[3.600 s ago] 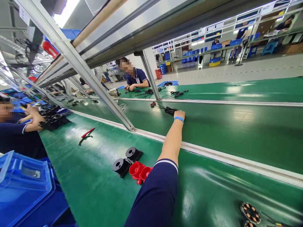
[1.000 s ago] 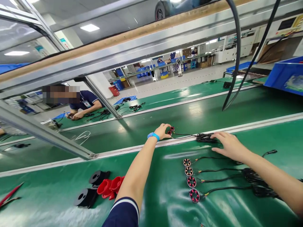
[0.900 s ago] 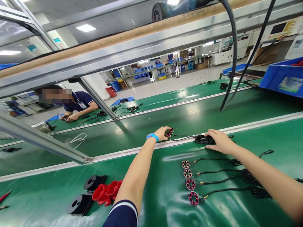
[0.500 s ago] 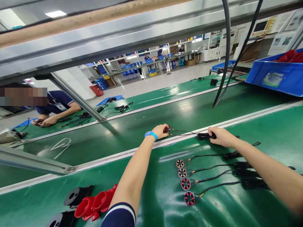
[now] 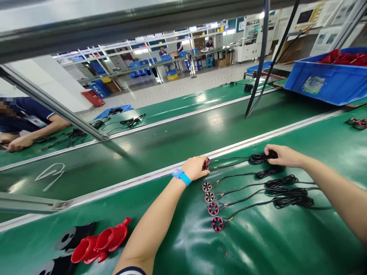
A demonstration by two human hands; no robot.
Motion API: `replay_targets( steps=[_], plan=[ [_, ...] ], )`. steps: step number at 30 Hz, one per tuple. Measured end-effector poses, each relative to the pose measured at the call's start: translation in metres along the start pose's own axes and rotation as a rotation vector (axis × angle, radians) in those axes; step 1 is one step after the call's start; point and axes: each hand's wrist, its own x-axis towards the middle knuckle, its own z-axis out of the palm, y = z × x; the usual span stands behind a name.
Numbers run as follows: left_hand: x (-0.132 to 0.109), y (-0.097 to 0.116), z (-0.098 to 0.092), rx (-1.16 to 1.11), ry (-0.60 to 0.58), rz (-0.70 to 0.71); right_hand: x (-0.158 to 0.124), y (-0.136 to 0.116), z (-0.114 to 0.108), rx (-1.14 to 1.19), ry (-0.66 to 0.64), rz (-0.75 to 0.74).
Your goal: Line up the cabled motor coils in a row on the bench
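Note:
My left hand (image 5: 195, 168), wearing a blue wristband (image 5: 181, 176), is closed on small round wire-wound coils (image 5: 205, 166) with red windings, partly hidden by the fingers. Thin black cables run from them to the right. There my right hand (image 5: 282, 156) grips a coiled black cable bundle (image 5: 259, 158), just above the green mat. Nearer to me, several similar ring-shaped coils (image 5: 213, 209) lie in a column. Their leads stretch right to looped cable bundles (image 5: 289, 192) below my right hand.
Red plastic housings (image 5: 111, 240) and black parts (image 5: 75, 235) lie at lower left. A metal rail (image 5: 229, 152) borders the green belt (image 5: 172, 143). A blue bin (image 5: 323, 84) of red parts stands at right. Black cables (image 5: 259, 68) hang overhead. A co-worker (image 5: 31, 118) works across at left.
Both hands have come nearer to the column of coils, bringing the held coils and cable from over the rail onto the mat. The view has shifted, moving the scene leftward.

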Motion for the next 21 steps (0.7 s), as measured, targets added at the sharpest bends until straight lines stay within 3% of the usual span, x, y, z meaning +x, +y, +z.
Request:
replay_targets(
  steps=[4, 8, 14, 17, 21],
  plan=[
    [-0.023, 0.005, 0.011, -0.066, -0.022, -0.021, -0.011, 0.001, 0.016, -0.055, 0.111, -0.016],
    [-0.039, 0.0, 0.009, -0.128, -0.032, -0.037, -0.014, -0.05, 0.021, -0.101, 0.242, -0.074],
    [-0.051, -0.012, 0.011, -0.228, 0.06, 0.1, 0.019, -0.161, 0.044, 0.151, 0.031, -0.256],
    [-0.05, -0.017, 0.016, -0.24, 0.029, 0.187, 0.039, -0.181, 0.067, 0.185, -0.081, -0.281],
    [-0.048, -0.019, 0.018, -0.233, 0.029, 0.247, 0.051, -0.183, 0.095, 0.357, -0.15, -0.313]
  ],
)
